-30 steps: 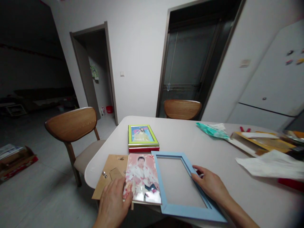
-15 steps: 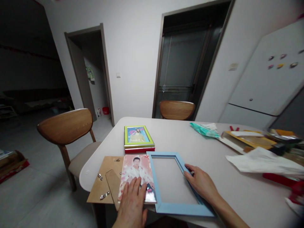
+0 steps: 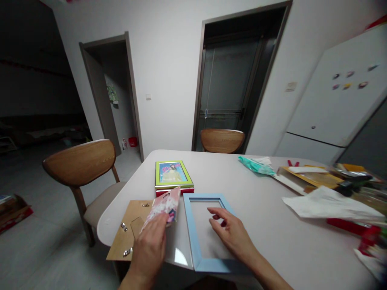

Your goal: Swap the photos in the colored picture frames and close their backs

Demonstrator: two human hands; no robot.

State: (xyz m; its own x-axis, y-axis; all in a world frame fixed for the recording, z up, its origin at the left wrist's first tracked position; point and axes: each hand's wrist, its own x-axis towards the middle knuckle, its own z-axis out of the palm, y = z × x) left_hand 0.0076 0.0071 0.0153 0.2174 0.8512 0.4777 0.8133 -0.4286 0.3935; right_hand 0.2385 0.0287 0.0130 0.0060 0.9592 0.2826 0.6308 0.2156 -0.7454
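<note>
My left hand [image 3: 149,249] grips a pink photo print [image 3: 165,204] and holds it tilted up off the table, above a clear glass pane [image 3: 178,251]. A brown frame backing board [image 3: 127,229] with metal clips lies to its left. My right hand [image 3: 229,231] rests with fingers spread inside the opening of the light blue picture frame [image 3: 193,241], which lies flat on the white table [image 3: 266,225].
A green-framed photo [image 3: 173,174] is stacked on a red frame behind the blue one. Papers, a teal bag [image 3: 255,165] and packaging crowd the table's right side. Wooden chairs stand at the left [image 3: 80,163] and far end [image 3: 222,140]. The table edge is close to me.
My left hand has lifted the photo print from flat on the table to a tilted position. My right hand moved from the frame's right rail into its opening.
</note>
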